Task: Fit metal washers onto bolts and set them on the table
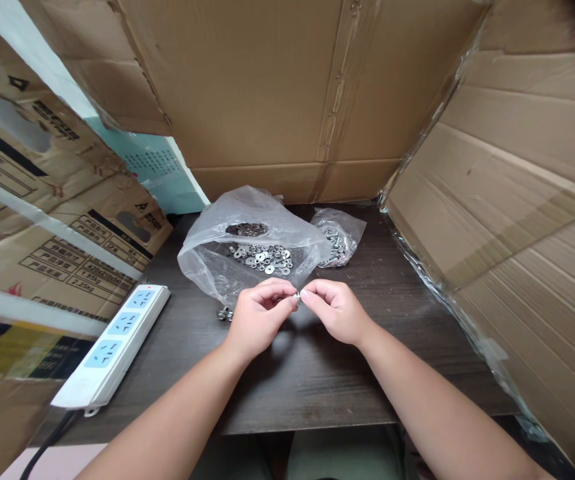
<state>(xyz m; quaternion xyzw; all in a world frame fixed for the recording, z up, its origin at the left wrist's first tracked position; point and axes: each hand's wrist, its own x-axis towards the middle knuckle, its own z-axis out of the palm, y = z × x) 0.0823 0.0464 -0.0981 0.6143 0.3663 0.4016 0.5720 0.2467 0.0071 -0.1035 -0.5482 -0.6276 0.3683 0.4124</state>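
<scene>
My left hand (262, 315) and my right hand (336, 310) meet over the dark table, thumbs and index fingers pinched around one small metal piece (298, 297). Its shape is mostly hidden by the fingertips. Just behind my hands, an open clear plastic bag (207, 230) holds many metal washers (262, 257). A smaller clear bag of screws (336, 245) lies to its right. Beside my left hand, a few small metal parts (224, 313) rest on the table at the bag's front edge.
A white power strip (117, 347) lies along the left side of the dark table (312, 393), its black cable (50, 443) running off the near left corner. Cardboard walls (277, 87) stand at the back, left and right. A light blue sheet (147, 163) hangs at the back left.
</scene>
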